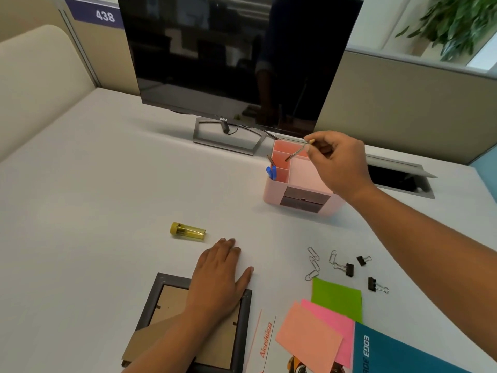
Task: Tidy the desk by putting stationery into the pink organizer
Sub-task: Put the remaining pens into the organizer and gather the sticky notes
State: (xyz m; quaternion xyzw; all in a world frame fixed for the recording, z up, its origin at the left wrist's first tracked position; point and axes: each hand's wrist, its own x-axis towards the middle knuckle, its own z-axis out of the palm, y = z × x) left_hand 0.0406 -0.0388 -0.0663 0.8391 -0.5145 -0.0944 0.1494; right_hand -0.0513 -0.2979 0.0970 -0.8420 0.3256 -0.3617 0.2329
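Observation:
The pink organizer (277, 191) stands on the white desk, right of centre, with two blue pens (271, 172) in its front left slot. My right hand (337, 164) hovers over it and pinches a thin brown pencil (295, 152), whose lower tip dips into a back compartment. My left hand (219, 275) lies flat on the desk, partly over the corner of a grey picture frame (242, 337). A yellow lead tube (188, 232) lies left of centre. Several paper clips (313, 262) and three black binder clips (349, 269) are scattered on the right, above green, pink and orange sticky notes (309, 337).
A dark Dell monitor (236, 63) on a grey stand (228, 138) rises behind the organizer. A cable hatch (398, 179) opens in the desk at the right. A teal booklet (390, 354) and a printed sheet (265, 343) lie at the near edge.

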